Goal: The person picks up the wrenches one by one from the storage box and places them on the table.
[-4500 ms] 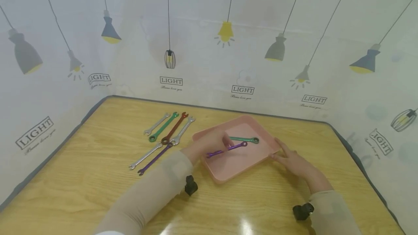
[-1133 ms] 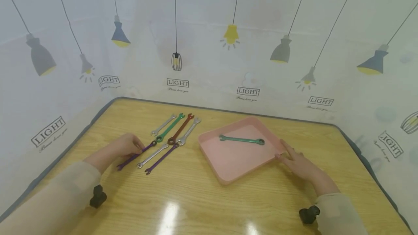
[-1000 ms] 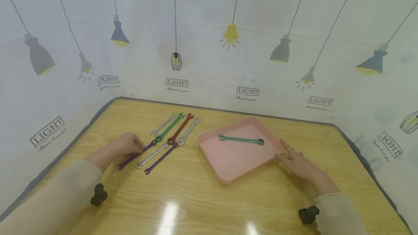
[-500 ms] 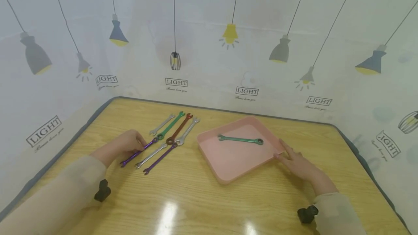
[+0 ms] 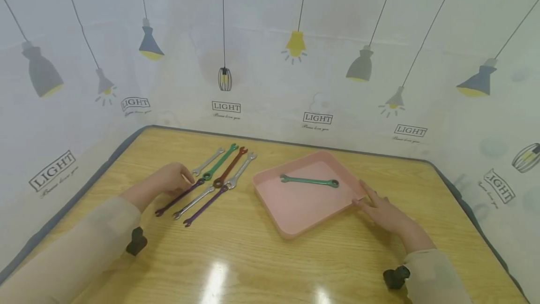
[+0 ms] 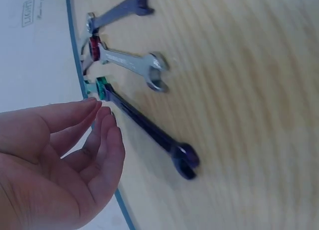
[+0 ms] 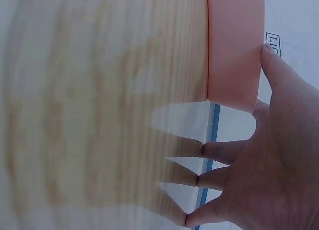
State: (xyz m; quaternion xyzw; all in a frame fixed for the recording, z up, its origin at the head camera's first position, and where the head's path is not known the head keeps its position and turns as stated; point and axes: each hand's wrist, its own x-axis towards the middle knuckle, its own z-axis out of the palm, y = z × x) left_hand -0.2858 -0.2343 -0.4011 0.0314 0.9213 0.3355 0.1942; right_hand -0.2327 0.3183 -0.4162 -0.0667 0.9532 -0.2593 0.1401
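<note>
On the table lies a purple wrench (image 5: 179,198), the leftmost of the near row, its ring end by the green wrench (image 5: 221,161). My left hand (image 5: 170,179) hovers right beside it, fingers loosely bent. In the left wrist view, the fingertips (image 6: 105,110) hold nothing and the purple wrench (image 6: 144,123) lies past them. My right hand (image 5: 386,211) rests at the right corner of the pink tray (image 5: 312,208). Its thumb touches the tray wall (image 7: 234,51), and the other fingers spread straight down to the table. Inside the tray lies another green wrench (image 5: 310,180).
Beside the purple wrench lie a silver wrench (image 5: 193,203) and a second purple one (image 5: 206,206). The far row also has a small silver wrench (image 5: 209,161), a red wrench (image 5: 230,166) and a larger silver one (image 5: 241,170). A printed cloth wall (image 5: 270,83) borders the table (image 5: 261,266).
My left hand has taken the purple wrench from the tray to the row's left end, set it down beside the others and let go. My right hand has stayed at the tray corner.
</note>
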